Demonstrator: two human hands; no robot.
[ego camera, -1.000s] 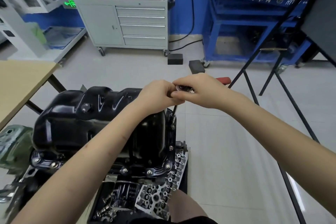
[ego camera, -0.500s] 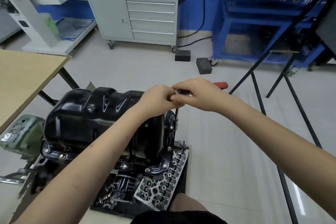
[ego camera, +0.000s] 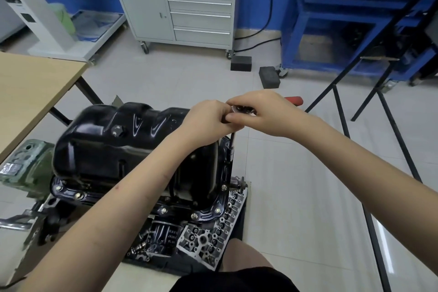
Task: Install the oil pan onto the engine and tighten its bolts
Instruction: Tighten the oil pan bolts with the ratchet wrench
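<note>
Ratchet work on the far flange of the oil pan point(ego camera: 132, 147)

Head view: the pan sits on the engine point(ego camera: 166, 232). Left hand point(ego camera: 208, 121) and right hand point(ego camera: 263, 114) both curl around the ratchet point(ego camera: 244, 109) head; its extension drops to a rim bolt. Stiff, heavy steel, probably slick; best held by the flange.

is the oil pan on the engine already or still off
On. The black oil pan sits over the engine, its rim flat against it with bolts showing along the near edge. How tight they are, I cannot tell.
</note>
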